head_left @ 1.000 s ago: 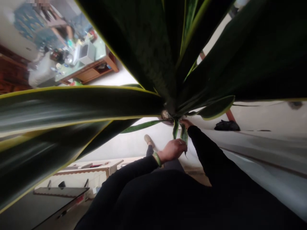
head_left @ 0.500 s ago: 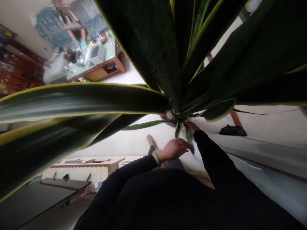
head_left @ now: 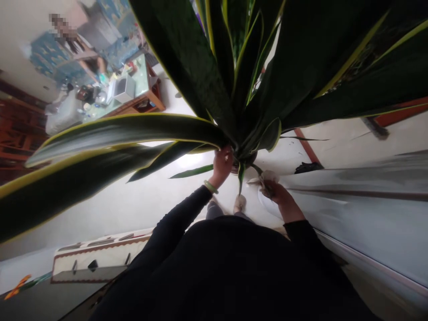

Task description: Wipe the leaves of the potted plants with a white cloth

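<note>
A large snake plant with yellow-edged leaves rises from a pot mostly hidden beneath its foliage. My left hand, with a green bangle at the wrist, has its fingers curled at the base of a long leaf on the left. To the right of the pot, my right hand is closed around a pale, crumpled cloth. The cloth lies against a small low leaf, partly covering it. Another small leaf hangs down between my two hands.
A glass-topped table crowded with items stands at the upper left, with another person behind it. A white cabinet runs along the right. A low cabinet and a dark panel are at the lower left.
My left hand has moved up and left from the small low leaf to the plant's base. My right hand has come back toward me, and the cloth in it now shows. The view has shifted.
</note>
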A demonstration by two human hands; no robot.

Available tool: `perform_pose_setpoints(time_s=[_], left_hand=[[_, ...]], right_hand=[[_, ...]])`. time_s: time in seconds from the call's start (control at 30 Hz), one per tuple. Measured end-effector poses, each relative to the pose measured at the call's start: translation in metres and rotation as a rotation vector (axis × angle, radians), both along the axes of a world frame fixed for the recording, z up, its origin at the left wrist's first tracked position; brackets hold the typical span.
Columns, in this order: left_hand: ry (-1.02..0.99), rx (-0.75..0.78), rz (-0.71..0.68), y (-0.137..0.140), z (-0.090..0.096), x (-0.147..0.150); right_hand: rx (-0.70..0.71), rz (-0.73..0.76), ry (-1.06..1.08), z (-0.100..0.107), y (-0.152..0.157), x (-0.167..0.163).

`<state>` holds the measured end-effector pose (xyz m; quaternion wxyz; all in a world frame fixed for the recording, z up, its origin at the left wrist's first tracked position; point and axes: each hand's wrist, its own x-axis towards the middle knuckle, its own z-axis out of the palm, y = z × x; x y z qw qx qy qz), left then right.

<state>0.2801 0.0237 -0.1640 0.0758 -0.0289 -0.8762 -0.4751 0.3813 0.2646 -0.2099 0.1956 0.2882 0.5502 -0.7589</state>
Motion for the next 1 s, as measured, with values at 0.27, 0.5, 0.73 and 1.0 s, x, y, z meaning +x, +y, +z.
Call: perform_pose_setpoints(time_s=[0.27,0.5,0.73,1.0], left_hand=[[-0.048,0.169,0.020,0.000,0.009,0.008],[-0.006,0.257,-0.141,0.001,0.041,0.028],[-0.042,0.315,-0.087,-0.016,0.046,0.035],[-0.045,0.255,-0.039,-0.021,0.052,0.035]], right_hand=[[-0.150,0.000,-0.002,0.106,0.023,0.056],[0.257,0.215,0.281,0.129,-0.049,0.009],[0.337,0.355,0.442,0.095,-0.097,-0.044],[0.492,0.021,0.401,0.078,-0.094,-0.065]])
